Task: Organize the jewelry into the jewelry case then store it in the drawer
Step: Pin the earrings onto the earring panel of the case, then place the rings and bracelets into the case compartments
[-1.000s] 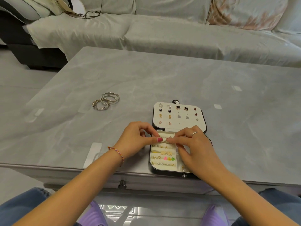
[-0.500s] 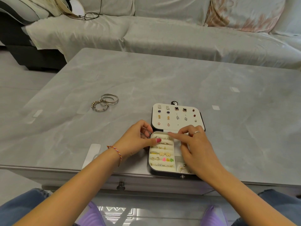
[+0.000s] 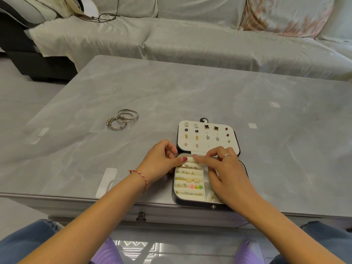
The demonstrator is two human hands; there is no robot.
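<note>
The jewelry case (image 3: 236, 143) lies open at the table's near edge. Its white lid panel (image 3: 207, 149) carries several pairs of earrings. The cream ring rolls (image 3: 188, 195) in the base hold rings and studs. My left hand (image 3: 158, 162) grips the case's upper left corner, thumb lying on the top roll. My right hand (image 3: 228, 176) reaches over the base and pinches a small ring (image 3: 194, 162) at the top slot, beside other rings (image 3: 188, 166). Three silver bangles (image 3: 122, 119) lie loose on the table to the far left.
The grey marble-look table (image 3: 190, 92) has a drawer with a dark knob (image 3: 141, 219) under its near edge, left of the case. A covered sofa (image 3: 190, 40) stands behind the table. My knees are below the table edge.
The two hands, pinched together over the top roll a second ago, have parted slightly. My right fingertips now press down at the top slot, and my left thumb stays on the roll.
</note>
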